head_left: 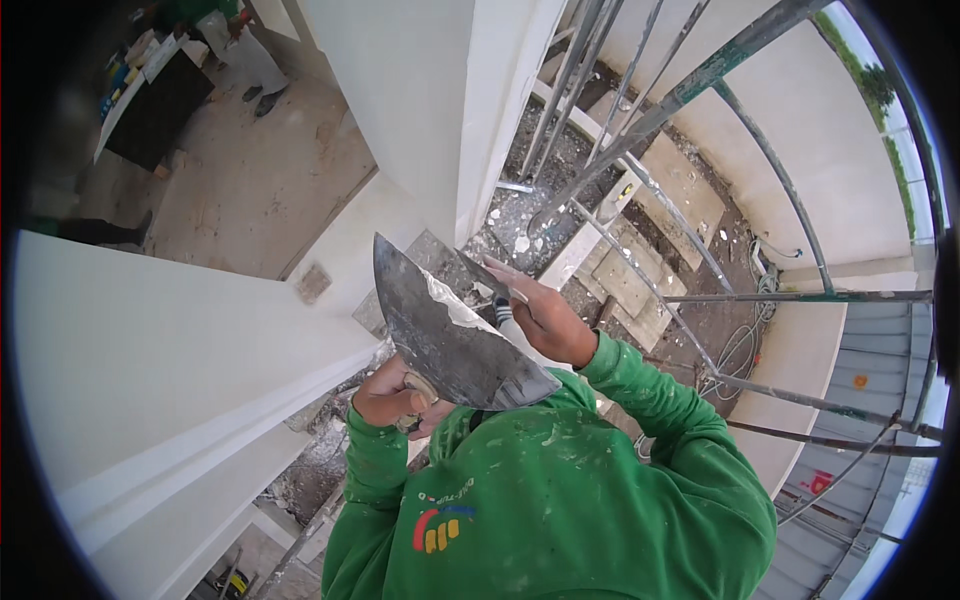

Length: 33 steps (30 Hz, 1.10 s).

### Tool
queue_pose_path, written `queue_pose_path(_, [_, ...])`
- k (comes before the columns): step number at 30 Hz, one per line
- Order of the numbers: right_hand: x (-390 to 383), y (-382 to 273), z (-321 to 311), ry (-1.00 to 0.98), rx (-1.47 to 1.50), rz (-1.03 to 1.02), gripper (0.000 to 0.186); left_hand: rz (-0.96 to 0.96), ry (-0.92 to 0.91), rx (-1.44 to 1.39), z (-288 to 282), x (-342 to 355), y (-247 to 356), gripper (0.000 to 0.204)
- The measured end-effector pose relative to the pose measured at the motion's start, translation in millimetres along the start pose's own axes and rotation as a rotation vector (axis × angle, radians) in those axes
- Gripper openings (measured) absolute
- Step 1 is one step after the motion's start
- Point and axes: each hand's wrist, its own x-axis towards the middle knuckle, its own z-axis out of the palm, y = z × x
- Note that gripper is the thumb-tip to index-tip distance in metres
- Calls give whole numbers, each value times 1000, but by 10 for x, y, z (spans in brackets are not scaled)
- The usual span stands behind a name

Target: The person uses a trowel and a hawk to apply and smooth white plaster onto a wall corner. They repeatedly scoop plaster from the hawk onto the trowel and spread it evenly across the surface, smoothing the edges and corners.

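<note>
In front of my chest, my left hand (385,397) is closed round the short handle of a wide metal trowel (440,345). Its dark blade is held tilted, and white plaster (452,303) clings along the edge nearest my right hand. My right hand (552,322) grips a smaller flat-bladed scraper (485,272), seen nearly edge-on; its handle is hidden in the palm. The scraper blade is just beyond the plastered edge of the trowel. I cannot tell whether the two blades touch.
A white wall corner (405,90) rises ahead, and a low white wall (180,350) runs along the left. Scaffold tubes (690,95) cross the right side above boards (625,265) and rubble. A hose (745,340) lies coiled there. Another person (250,60) stands far left, beside a table (160,105).
</note>
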Motion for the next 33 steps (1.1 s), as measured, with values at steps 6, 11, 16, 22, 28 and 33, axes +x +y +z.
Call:
queue_pose_path(6, [585,2817,393,543,1099,753,10,-11,521,291,-112,-236,-126,51])
queue_pose_path(11, [1135,4999,885,314,129,269,14,-66,874,224,-112,-265,-567,55])
queue_pose_path(16, [1687,5689,1357,554,789,682,11,13,1065,59,-132,-73,-893,61])
queue_pose_path(22, [2027,5271,1330,711,1269,883,24,38,1091,-4,-203,40,-948,64])
queue_pose_path(28, [2211,5138,1219,570,1369,848,33,60,1159,26,-236,-6,-885,62])
queue_pose_path(33, [2248,4812,972,536,1320,804,33,85,1103,11,-218,-66,-829,62])
